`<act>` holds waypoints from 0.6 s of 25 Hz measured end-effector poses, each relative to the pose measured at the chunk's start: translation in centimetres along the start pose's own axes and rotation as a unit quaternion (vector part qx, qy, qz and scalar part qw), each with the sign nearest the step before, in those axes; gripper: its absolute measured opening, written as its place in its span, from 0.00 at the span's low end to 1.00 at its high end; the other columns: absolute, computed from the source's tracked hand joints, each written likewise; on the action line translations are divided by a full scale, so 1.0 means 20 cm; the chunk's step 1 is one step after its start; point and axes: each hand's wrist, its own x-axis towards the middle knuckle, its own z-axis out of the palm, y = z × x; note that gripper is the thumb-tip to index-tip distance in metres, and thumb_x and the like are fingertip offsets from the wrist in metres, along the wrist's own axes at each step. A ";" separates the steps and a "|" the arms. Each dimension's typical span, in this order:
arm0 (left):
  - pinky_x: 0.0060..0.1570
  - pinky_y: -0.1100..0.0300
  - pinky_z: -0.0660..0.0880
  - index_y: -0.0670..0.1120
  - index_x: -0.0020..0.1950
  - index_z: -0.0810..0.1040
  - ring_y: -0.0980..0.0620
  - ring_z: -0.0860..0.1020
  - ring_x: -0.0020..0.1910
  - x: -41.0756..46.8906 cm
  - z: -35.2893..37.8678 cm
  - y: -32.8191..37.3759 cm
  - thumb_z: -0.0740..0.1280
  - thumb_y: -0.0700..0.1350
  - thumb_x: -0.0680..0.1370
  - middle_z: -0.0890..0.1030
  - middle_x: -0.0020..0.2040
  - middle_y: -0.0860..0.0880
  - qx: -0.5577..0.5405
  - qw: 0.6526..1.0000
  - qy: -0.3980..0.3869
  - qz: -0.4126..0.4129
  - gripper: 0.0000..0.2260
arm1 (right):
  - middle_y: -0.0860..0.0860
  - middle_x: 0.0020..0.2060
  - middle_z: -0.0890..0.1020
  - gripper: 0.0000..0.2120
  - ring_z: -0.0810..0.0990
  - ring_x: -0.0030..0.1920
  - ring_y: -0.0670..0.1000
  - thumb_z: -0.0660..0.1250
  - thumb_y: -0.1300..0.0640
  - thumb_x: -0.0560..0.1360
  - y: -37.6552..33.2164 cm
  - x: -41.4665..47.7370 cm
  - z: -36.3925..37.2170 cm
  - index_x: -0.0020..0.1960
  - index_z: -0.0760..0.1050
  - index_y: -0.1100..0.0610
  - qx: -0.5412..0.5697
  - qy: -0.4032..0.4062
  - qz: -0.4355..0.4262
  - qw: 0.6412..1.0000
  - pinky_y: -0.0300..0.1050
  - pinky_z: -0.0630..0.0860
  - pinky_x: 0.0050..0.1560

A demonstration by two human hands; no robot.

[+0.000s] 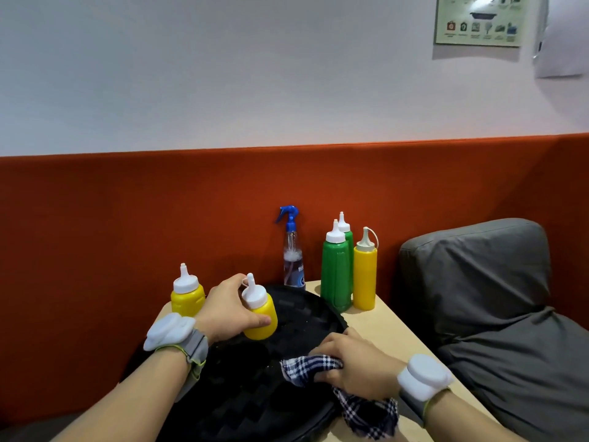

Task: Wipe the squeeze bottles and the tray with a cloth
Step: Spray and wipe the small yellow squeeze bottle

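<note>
Yellow plastic sits in my left hand (226,309): thumb across the front, fingers curled round the back of a small yellow squeeze bottle (259,314) with a white cap. The bottle tilts slightly to the right over the far-left part of the black tray (306,317). From this angle I cannot tell whether its base touches the tray or hangs just above it.

My right hand (353,362) is nearer and to the right, fingers bunched round a blue-and-white checked cloth (314,366), holding it down on the tray's near-right part. The cloth's loose end trails off the rim toward me onto the worktop (392,323). Each wrist carries a white device (170,331) on a grey strap.

Just beyond my left wrist, a second small yellow bottle (187,296) stands upright at the tray's far-left edge. Past the tray's far rim a clear spray bottle (292,260) with a blue trigger stands against the orange-red panel (127,218). Right of it, on the pale worktop, two tall green bottles (336,275) stand one behind the other, with a tall yellow bottle (365,275) close on their right. A grey cushion (494,298) lies to the right of the worktop, and a poster (479,20) hangs on the white wall at far right.
</note>
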 end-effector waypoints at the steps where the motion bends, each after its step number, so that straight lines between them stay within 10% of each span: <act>1: 0.54 0.52 0.76 0.50 0.56 0.73 0.48 0.78 0.53 0.02 0.01 0.01 0.82 0.52 0.61 0.79 0.52 0.51 0.002 1.000 -0.004 0.001 0.29 | 0.48 0.60 0.74 0.14 0.66 0.60 0.55 0.63 0.47 0.78 0.03 0.00 -0.02 0.63 0.73 0.41 0.009 0.010 -0.009 1.000 0.55 0.67 0.63; 6: 0.53 0.55 0.75 0.47 0.58 0.75 0.49 0.77 0.55 0.13 0.07 0.13 0.82 0.51 0.62 0.77 0.53 0.52 -0.013 0.999 -0.028 0.024 0.29 | 0.48 0.50 0.82 0.09 0.75 0.53 0.52 0.67 0.54 0.75 0.16 0.00 -0.15 0.55 0.78 0.46 0.048 0.077 -0.029 0.995 0.49 0.72 0.58; 9: 0.54 0.55 0.74 0.45 0.58 0.76 0.50 0.76 0.55 0.20 0.16 0.24 0.82 0.50 0.61 0.78 0.54 0.52 -0.034 0.998 -0.033 0.045 0.29 | 0.44 0.54 0.79 0.10 0.72 0.57 0.53 0.67 0.45 0.72 0.33 -0.03 -0.21 0.51 0.75 0.33 0.025 0.091 0.030 0.995 0.53 0.69 0.62; 15: 0.50 0.57 0.76 0.48 0.52 0.78 0.53 0.78 0.47 0.32 0.41 0.40 0.83 0.49 0.58 0.82 0.48 0.51 -0.083 0.992 -0.062 0.075 0.27 | 0.35 0.65 0.68 0.45 0.66 0.68 0.48 0.66 0.20 0.49 0.56 -0.15 -0.17 0.65 0.69 0.31 0.052 -0.021 0.105 0.993 0.49 0.60 0.73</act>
